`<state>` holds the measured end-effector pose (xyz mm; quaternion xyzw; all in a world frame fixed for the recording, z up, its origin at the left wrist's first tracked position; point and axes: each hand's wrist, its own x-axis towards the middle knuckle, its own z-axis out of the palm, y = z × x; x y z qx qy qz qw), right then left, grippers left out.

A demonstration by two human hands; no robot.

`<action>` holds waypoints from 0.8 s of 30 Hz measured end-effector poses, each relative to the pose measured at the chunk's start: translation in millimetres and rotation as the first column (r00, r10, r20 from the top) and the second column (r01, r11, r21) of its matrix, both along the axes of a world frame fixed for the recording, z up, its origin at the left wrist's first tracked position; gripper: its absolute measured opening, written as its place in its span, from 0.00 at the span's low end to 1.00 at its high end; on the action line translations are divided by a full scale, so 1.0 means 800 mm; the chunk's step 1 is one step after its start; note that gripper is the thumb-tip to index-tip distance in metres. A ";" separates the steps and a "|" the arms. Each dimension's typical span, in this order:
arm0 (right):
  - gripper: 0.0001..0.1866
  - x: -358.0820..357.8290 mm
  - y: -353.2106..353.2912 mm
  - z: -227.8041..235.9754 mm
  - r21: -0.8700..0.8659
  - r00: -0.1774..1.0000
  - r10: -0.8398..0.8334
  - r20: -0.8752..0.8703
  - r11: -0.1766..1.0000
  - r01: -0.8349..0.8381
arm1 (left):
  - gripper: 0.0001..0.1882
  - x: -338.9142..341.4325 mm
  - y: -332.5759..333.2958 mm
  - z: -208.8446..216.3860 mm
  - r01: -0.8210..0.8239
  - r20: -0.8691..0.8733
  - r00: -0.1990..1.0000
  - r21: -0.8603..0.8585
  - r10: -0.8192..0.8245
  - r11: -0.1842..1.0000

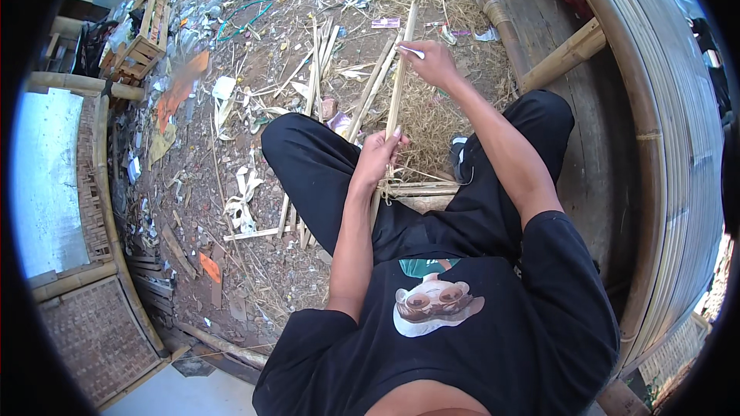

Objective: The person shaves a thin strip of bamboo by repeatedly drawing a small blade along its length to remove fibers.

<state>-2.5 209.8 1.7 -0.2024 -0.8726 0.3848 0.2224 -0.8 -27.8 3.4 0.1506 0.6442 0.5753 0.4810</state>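
Note:
A long pale bamboo strip [398,96] rises from between my knees and reaches away over the ground. My left hand [376,158] is closed around its lower part, thumb along the strip. Farther up, my right hand [433,65] grips a slim, bright, blade-like tool [413,52] that lies against the strip; its handle is hidden in the fingers. Just left of the strip, more split bamboo pieces [371,88] lean and lie on the ground. Below my left hand, short bamboo lengths [420,189] lie crosswise between my legs.
Dry straw-like shavings [432,131] cover the ground near my shoe [460,158]. A bamboo platform [532,23] runs along the right. At the left stand a wooden crate [146,31] and a woven bamboo panel [96,339]. Litter and a green cord [270,1] lie about.

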 end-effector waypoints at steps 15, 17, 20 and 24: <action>0.11 0.070 -0.058 0.082 -0.007 0.925 0.340 0.169 0.939 -0.344 | 0.17 -0.013 -0.005 -0.034 -0.081 -0.191 0.980 -0.089 0.062 0.993; 0.11 0.075 -0.058 0.084 -0.033 0.890 0.382 0.248 0.922 -0.387 | 0.17 -0.014 -0.006 -0.036 -0.099 -0.196 0.978 -0.099 0.078 0.990; 0.10 0.081 -0.059 0.068 -0.008 0.880 0.455 0.134 0.889 -0.458 | 0.16 -0.016 -0.009 -0.036 -0.128 -0.209 0.973 -0.121 0.101 0.984; 0.10 0.097 -0.074 0.080 -0.135 0.821 0.570 0.044 0.817 -0.560 | 0.16 -0.025 -0.022 -0.042 -0.171 -0.305 0.946 -0.179 0.111 0.969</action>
